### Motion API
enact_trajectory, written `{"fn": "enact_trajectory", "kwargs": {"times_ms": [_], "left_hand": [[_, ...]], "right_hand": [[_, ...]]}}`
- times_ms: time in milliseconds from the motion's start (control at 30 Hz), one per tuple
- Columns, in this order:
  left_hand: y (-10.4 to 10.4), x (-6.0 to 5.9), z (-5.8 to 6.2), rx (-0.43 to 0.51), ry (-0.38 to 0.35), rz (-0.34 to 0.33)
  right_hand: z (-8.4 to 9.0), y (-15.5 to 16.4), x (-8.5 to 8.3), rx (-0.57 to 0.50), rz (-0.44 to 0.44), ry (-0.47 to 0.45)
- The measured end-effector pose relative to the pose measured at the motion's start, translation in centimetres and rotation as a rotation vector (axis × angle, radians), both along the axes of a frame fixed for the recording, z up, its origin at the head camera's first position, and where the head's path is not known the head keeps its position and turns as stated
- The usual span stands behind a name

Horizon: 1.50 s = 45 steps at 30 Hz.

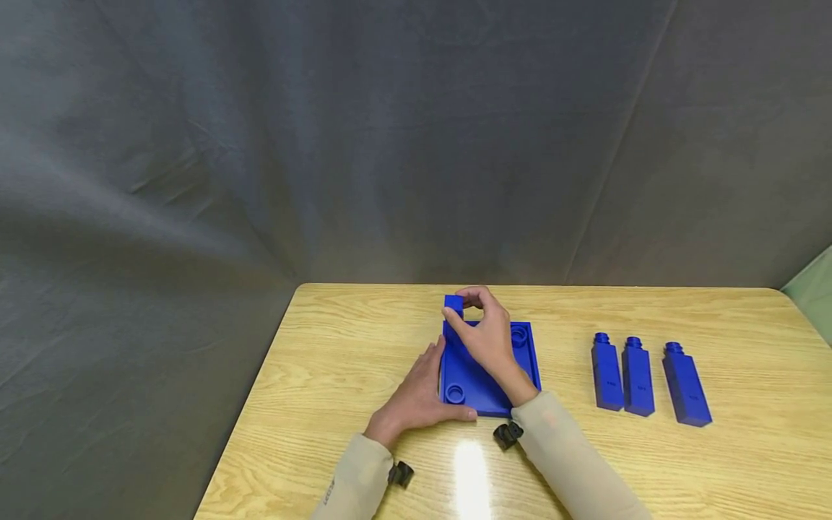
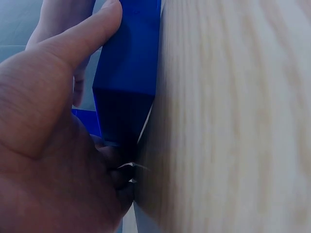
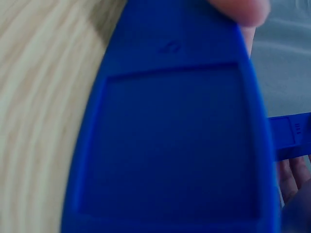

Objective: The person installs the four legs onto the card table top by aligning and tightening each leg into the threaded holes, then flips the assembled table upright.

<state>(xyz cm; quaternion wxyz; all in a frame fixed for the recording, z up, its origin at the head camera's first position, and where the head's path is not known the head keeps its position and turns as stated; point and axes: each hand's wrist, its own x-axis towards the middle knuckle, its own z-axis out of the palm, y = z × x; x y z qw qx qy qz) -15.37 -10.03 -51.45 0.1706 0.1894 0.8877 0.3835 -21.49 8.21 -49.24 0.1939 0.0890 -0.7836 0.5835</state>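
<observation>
Left hand [image 1: 419,393] steadies blue plate [image 1: 469,383]; right fingers [image 1: 477,297] pinch block [image 1: 453,305].

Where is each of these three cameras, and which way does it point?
Head: worn on the head, facing forward and down at the wooden table; shows both sleeves, the left hand beside the blue plate, the right hand gripping a blue block.
Left wrist: at the left wrist, facing along the palm; shows the left thumb on the plate's edge.
Right wrist: under the right hand, close to the plate; a fingertip shows.
All three views share the blue plate and the table.
</observation>
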Motion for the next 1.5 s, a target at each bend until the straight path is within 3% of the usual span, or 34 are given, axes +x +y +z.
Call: {"fn": "enact_trajectory", "kwargs": {"times_ms": [500,833,1167,1500], "left_hand": [[0.1,0.0,0.2,-0.019,-0.009,0.003],[0.3,-0.3,0.0,-0.018,-0.011,0.010],[0.6,0.0,-0.2,0.003,-0.024,0.024],[0.6,0.0,-0.1,-0.006,-0.025,0.018]], "right_hand": [[0.7,0.2,0.6,0.030,-0.011,-0.039],[2.7,2.9,2.2,0.046,-0.047,0.042],[3.4,7.6,5.4,0.070,-0.166,0.162],[2.3,11.9,9.5,0.128,-0.264,0.231]]}}
